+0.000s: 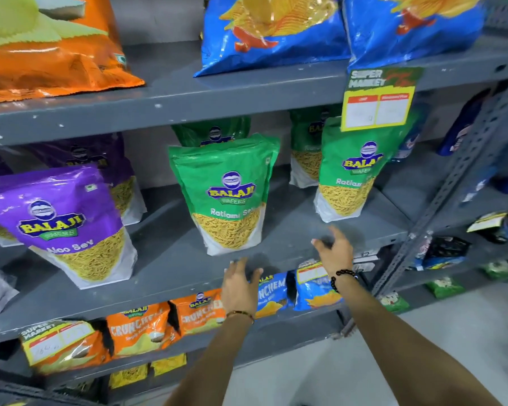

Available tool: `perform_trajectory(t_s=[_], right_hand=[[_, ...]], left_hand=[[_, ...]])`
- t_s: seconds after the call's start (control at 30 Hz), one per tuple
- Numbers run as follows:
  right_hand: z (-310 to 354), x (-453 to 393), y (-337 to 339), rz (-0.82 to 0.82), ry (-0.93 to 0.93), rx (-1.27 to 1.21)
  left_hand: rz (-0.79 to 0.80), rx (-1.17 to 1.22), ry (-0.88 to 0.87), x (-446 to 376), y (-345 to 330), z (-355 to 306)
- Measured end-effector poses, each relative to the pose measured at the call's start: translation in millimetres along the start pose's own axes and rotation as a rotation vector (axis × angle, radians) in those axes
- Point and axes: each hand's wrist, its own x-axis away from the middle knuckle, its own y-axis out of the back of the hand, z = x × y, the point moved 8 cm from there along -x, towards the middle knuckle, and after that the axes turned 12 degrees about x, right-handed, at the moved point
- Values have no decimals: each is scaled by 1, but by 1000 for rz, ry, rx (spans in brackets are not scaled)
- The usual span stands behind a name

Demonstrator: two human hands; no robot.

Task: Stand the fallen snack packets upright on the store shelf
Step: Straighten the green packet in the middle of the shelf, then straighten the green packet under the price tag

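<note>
A green Ratlami Sev packet (226, 194) stands upright in the middle of the grey shelf (170, 276), with another green packet behind it. A second green packet (352, 177) stands upright to the right, one more behind it. A purple Aloo Sev packet (68, 224) stands at the left. My left hand (241, 285) hovers at the shelf's front edge just below the middle green packet, fingers apart, holding nothing. My right hand (335, 250) is over the bare shelf between the two green packets, fingers spread and empty.
Large orange (47, 45) and blue (273, 33) chip bags sit on the shelf above. A yellow price tag (379, 101) hangs from that shelf. Small orange (141, 329) and blue (317, 288) Crunchem packs fill the shelf below. A perforated steel upright (440, 206) borders the right.
</note>
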Motion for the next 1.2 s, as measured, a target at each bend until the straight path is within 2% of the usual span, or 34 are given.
perform_trajectory(t_s=[0.13,0.3,0.43,0.6,0.7,0.93,1.2], right_hand=[[-27,-26,28,-4,-61,-75],[-50,-82,51,52,-79,-138],[-53,-137,59,168,-6,-118],[-53,-168,53,411,58,-116],[-55,-176,47,497,105,-94],[-70,-187,27,554,151,-73],[-54,-157,43,515,194,-14]], left_hand=[[121,1,-45,-5,-57,-39],[113,-16,-9,-32,-113,-89],[98,68,49,-61,-146,-117],[148,237,90,-85,-175,-133],[152,237,98,-88,-185,-131],[70,269,99,-83,-175,-128],[39,250,76,-69,-162,-119]])
